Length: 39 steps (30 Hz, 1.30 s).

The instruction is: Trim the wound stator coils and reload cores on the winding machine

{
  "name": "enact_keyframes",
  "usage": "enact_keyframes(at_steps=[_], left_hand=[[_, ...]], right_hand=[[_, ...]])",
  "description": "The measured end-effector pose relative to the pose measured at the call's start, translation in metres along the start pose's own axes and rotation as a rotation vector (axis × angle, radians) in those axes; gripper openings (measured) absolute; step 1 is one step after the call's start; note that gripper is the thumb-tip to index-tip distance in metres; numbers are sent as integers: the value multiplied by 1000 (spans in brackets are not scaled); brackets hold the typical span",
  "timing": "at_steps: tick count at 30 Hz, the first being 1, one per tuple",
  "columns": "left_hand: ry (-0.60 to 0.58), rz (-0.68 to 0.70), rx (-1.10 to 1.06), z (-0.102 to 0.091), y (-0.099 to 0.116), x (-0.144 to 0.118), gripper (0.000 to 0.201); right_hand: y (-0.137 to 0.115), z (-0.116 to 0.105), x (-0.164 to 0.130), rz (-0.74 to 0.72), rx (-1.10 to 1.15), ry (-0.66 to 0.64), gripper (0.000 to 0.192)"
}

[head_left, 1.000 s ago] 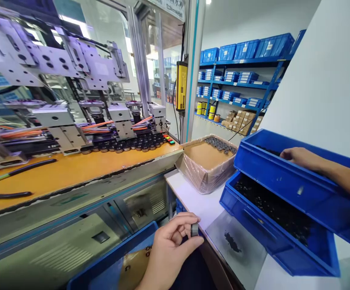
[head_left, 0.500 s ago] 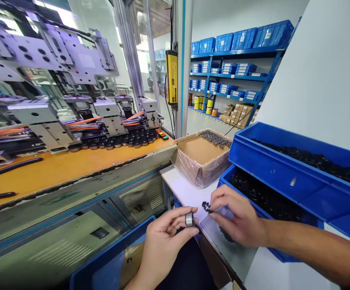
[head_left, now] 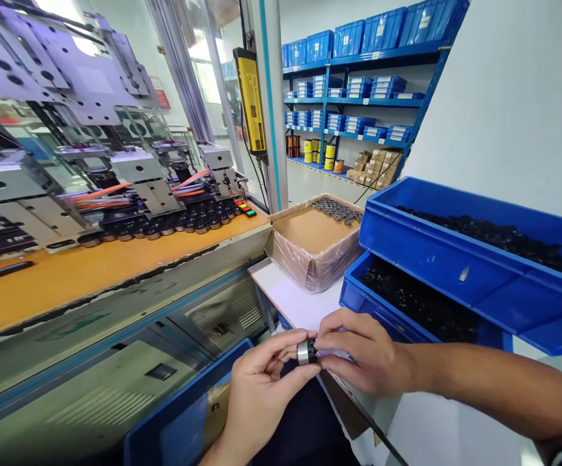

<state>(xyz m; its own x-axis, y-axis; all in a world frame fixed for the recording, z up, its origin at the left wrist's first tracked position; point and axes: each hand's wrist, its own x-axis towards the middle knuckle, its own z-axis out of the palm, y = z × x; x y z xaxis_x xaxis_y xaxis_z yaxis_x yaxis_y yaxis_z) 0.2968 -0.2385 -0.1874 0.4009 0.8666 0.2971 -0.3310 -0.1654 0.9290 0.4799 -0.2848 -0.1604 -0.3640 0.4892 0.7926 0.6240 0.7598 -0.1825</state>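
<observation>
My left hand [head_left: 261, 388] pinches a small silver metal ring [head_left: 303, 352] between thumb and fingers, low in the middle of the view. My right hand [head_left: 361, 353] meets it from the right, its fingertips pressing a small black part [head_left: 313, 350] against the ring. Both hands hover over the near edge of a white table [head_left: 293, 301]. Just right of them stand two stacked blue bins, the upper bin [head_left: 460, 259] and the lower bin [head_left: 378, 304], each filled with small black parts.
A cardboard box [head_left: 310, 255] lined with plastic holds metal rings at its far corner. On the left, a machine [head_left: 116, 175] with an orange deck [head_left: 91, 272] carries a row of dark parts. A blue crate [head_left: 184, 414] sits below my hands. Blue shelving [head_left: 359, 84] stands behind.
My right hand left the upper blue bin, came down with a small black part and now touches it to the ring in my left hand. The view shifted slightly right.
</observation>
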Motion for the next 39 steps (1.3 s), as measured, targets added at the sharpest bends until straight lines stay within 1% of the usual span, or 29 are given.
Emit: enact_keyframes(at_steps=[6,14,16,18,20,22,24,26,28,29,31,33,35,36,39], left_hand=[[32,18,52,0,6,0,40],[-77,-104,-62,-4,4,-1,44],[-53,-129,-104,-1,1,-3,42],[-6,-139,-166,6,-2,-6,38],[24,-137,-232,13,-5,-8,34],[28,-113,-242,16,-7,-11,33],[41,-19,-124,12,-6,-11,37],[35,146,112,5,-4,-9,39],[-6,328,338,-4,-2,-8,35],[-32,400,417,-7,-1,-7,33],[-56,498,494,-11,0,-7,33],[-53,531,504,-10,-1,-7,33],[-41,482,468,-7,-3,-8,30],[-35,427,427,-6,-4,-8,29],[-8,206,231,-1,-7,-7,29]], right_hand=[[1,0,0,-70,-89,-4,16],[3,-2,-1,-186,-140,-39,17],[3,-2,-1,-202,-158,-30,17],[3,-1,-1,-232,-184,-23,18],[4,0,-2,-270,-206,-17,19],[4,1,-3,-283,-201,-14,19],[3,2,-4,-247,-161,-15,19],[2,3,-4,-181,-94,-23,19],[0,4,-4,-139,-22,-31,19],[-1,4,-4,-127,7,-35,19],[-2,4,-3,-112,47,-47,20],[-3,4,-3,-96,68,-60,20],[-3,4,-3,-91,61,-60,20],[-3,4,-3,-97,45,-57,20],[-1,4,-3,-132,-21,-67,21]])
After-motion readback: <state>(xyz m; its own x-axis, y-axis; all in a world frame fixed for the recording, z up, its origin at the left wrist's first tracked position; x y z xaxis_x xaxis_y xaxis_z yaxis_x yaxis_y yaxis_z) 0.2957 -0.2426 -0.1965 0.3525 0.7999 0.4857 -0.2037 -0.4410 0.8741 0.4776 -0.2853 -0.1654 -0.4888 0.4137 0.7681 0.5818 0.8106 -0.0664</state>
